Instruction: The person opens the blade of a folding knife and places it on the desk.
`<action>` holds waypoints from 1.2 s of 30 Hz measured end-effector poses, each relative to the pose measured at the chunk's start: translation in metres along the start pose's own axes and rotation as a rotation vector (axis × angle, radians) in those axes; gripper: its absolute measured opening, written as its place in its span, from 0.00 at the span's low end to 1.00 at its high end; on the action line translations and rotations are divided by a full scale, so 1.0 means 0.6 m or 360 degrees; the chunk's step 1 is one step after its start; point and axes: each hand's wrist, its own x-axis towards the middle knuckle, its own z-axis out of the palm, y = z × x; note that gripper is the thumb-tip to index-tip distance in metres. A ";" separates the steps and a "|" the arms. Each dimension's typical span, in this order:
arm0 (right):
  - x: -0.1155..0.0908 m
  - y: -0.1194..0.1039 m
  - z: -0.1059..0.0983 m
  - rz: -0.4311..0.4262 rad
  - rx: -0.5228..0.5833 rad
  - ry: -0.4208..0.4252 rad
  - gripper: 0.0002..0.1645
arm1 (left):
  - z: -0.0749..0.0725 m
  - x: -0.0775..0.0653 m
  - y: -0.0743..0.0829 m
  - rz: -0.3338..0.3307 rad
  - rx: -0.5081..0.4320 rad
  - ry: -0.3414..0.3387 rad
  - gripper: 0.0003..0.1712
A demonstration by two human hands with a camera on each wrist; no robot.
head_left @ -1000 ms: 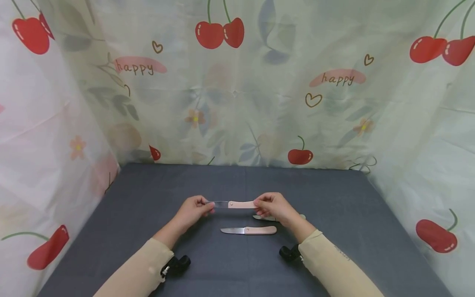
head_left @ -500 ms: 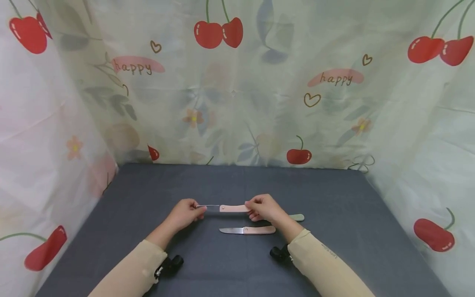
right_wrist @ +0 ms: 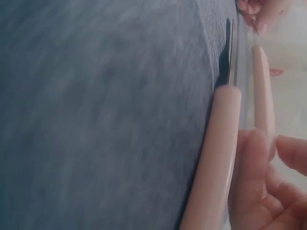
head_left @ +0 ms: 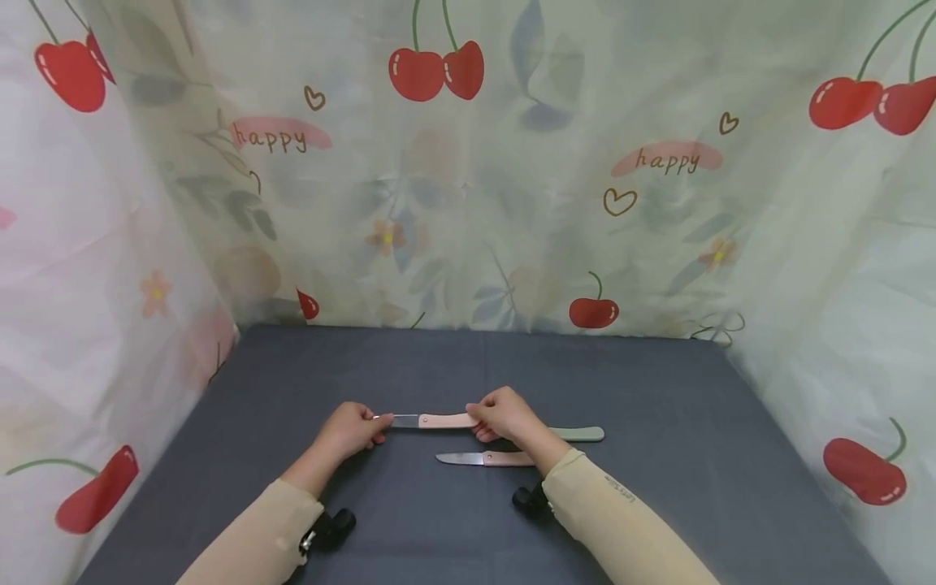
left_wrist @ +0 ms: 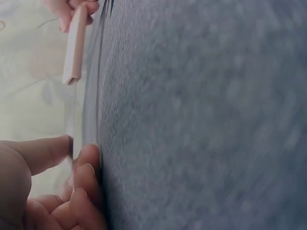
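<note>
Between both hands a knife with a pink handle is held level, just above the table. My left hand pinches the tip end of its blade between thumb and fingers. At the other end, my right hand pinches the end of the handle, which also shows in the left wrist view as a pink handle. A second pink-handled knife lies nearer me, its handle end hidden behind the right forearm. Behind the right wrist lies a knife with a green handle; its blade is hidden.
A dark grey cloth covers the table. Curtains printed with cherries stand behind it and along both sides. A black wrist camera sits at the left cuff, another wrist camera at the right.
Both hands have moved left and slightly toward me, carrying the pink-handled knife with them. The green handle has come into view beyond the right wrist. The two other knives lie still.
</note>
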 end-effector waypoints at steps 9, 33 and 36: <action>0.011 -0.013 0.001 0.0077 -0.0312 0.0073 0.18 | -0.007 0.014 0.003 -0.0078 0.0165 -0.0077 0.25; 0.007 -0.019 -0.012 0.0080 -0.0413 0.0094 0.20 | -0.019 0.007 0.014 -0.0092 0.0270 -0.0077 0.27; 0.002 -0.022 -0.019 0.0053 -0.0378 0.0099 0.19 | -0.021 0.002 0.013 -0.0046 0.0291 -0.0026 0.29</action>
